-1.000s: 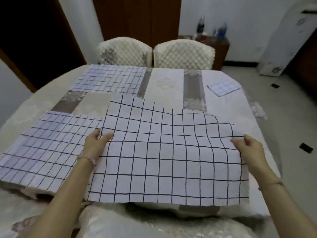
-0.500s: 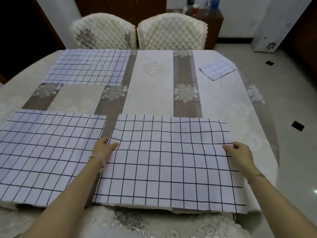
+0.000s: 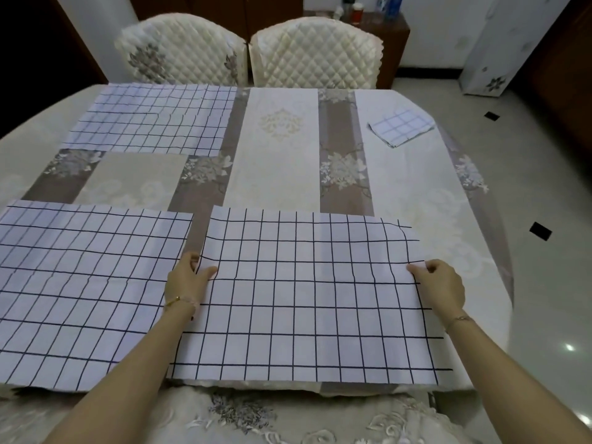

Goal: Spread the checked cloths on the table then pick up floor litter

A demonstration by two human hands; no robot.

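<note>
A white checked cloth [image 3: 307,296] lies flat on the near right part of the table [image 3: 278,174]. My left hand [image 3: 189,280] pinches its left edge and my right hand [image 3: 439,283] pinches its right edge. A second spread checked cloth [image 3: 83,290] lies beside it at the near left, and a third [image 3: 153,120] lies at the far left. A small folded checked cloth [image 3: 400,126] sits at the far right of the table. Small dark litter pieces [image 3: 540,231] lie on the pale floor to the right.
Two quilted cream chairs [image 3: 246,52] stand at the far side of the table. Behind them a brown sideboard [image 3: 384,30] carries bottles. A white cabinet [image 3: 499,49] stands at the far right. Another dark litter piece [image 3: 491,116] lies on the floor near it.
Held in the air a second ago, the near right cloth has been lowered and now lies flat on the table. Both hands kept their grip on its side edges.
</note>
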